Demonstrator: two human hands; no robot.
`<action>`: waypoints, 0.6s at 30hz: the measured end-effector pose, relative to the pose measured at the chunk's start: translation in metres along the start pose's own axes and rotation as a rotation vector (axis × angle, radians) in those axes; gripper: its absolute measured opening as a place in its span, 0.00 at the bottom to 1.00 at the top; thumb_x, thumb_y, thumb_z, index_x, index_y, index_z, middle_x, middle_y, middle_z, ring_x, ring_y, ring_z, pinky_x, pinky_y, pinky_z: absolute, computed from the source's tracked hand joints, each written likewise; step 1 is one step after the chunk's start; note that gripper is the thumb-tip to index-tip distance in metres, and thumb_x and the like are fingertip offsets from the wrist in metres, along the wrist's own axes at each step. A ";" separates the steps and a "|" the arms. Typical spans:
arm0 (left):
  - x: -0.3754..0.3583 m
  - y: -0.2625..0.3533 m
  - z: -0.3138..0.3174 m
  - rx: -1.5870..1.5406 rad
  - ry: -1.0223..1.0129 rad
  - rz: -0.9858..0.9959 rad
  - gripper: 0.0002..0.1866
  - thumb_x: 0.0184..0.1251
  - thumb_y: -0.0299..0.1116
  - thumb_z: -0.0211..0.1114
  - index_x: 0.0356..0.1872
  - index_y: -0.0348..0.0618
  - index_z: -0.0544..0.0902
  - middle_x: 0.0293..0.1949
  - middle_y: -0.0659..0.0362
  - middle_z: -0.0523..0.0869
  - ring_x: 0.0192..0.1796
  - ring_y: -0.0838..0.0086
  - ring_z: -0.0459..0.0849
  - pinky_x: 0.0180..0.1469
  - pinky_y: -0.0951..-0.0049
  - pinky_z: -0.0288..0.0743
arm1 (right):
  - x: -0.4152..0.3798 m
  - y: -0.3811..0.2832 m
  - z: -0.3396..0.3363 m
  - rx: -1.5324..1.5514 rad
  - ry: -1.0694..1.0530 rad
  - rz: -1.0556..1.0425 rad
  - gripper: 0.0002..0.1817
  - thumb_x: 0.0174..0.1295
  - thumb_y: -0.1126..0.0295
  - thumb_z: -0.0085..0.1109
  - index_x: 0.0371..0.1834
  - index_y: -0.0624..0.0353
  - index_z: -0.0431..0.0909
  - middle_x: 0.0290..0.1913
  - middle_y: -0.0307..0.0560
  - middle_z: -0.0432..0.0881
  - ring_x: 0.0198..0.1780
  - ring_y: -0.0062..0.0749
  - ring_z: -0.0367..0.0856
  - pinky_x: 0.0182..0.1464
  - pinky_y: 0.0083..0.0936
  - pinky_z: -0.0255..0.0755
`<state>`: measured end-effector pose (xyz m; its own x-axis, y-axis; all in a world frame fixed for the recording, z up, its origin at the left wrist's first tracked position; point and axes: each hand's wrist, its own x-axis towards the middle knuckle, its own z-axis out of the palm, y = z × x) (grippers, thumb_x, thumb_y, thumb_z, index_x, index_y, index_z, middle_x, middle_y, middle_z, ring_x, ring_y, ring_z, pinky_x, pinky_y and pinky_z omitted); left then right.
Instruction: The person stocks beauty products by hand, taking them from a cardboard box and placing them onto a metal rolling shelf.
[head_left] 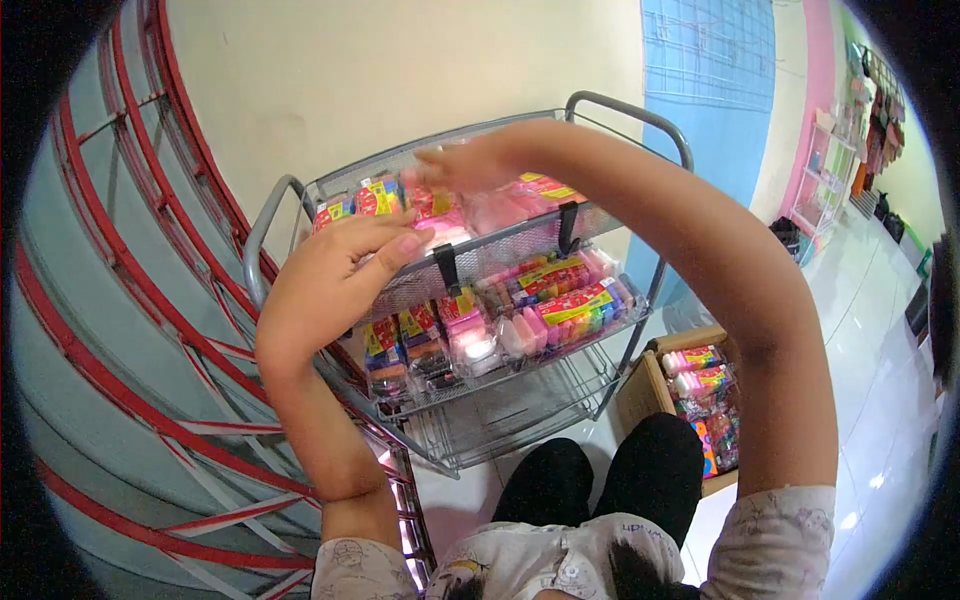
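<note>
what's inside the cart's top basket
Inside the top basket, plastic packs with red-and-yellow labels show. The right hand and left hand cover part; what lies beneath can't be seen.

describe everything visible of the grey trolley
The grey, seemingly metal trolley stands upright by the cream wall. Two mesh baskets hold wrapped packs above a wire shelf; curved handles rise at both ends; two black hooks hang on the upper front rim. Both hands are over the top; contact is unclear.

Metal mesh trolley (510, 252) — glossy plastic packs (585, 312) — matt box (643, 393), probably cardboard.
</note>
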<state>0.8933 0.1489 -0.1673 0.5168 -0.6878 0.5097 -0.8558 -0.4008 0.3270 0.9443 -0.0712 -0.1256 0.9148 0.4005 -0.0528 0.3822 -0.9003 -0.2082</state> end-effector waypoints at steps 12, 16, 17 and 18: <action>0.002 -0.028 0.006 0.016 0.035 0.041 0.21 0.77 0.41 0.50 0.58 0.36 0.79 0.60 0.52 0.80 0.67 0.66 0.72 0.72 0.64 0.56 | -0.339 0.215 0.095 0.864 1.005 0.121 0.21 0.71 0.62 0.44 0.57 0.67 0.75 0.42 0.46 0.84 0.43 0.31 0.82 0.54 0.30 0.74; -0.009 -0.014 0.010 0.467 0.470 0.414 0.23 0.78 0.43 0.46 0.58 0.34 0.78 0.62 0.49 0.78 0.62 0.59 0.77 0.69 0.61 0.62 | -0.382 0.399 0.343 0.348 0.697 0.806 0.25 0.46 0.69 0.68 0.51 0.64 0.80 0.41 0.59 0.84 0.46 0.42 0.82 0.54 0.33 0.72; -0.017 -0.012 0.014 0.545 0.528 0.522 0.23 0.78 0.43 0.45 0.56 0.34 0.79 0.61 0.48 0.78 0.61 0.56 0.78 0.67 0.58 0.65 | -0.383 0.356 0.338 0.213 0.426 0.583 0.29 0.43 0.73 0.68 0.55 0.63 0.79 0.51 0.62 0.81 0.56 0.48 0.78 0.59 0.36 0.70; -0.024 -0.009 0.018 0.627 0.596 0.626 0.22 0.78 0.42 0.44 0.54 0.33 0.80 0.59 0.47 0.79 0.59 0.54 0.79 0.66 0.55 0.67 | -0.384 0.365 0.370 0.024 0.191 0.779 0.34 0.43 0.73 0.69 0.60 0.60 0.75 0.61 0.60 0.75 0.65 0.50 0.71 0.65 0.36 0.68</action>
<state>0.8885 0.1583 -0.1968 -0.2365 -0.5405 0.8074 -0.7426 -0.4353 -0.5090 0.6841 -0.4901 -0.5431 0.9248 -0.3797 -0.0244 -0.3765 -0.9042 -0.2017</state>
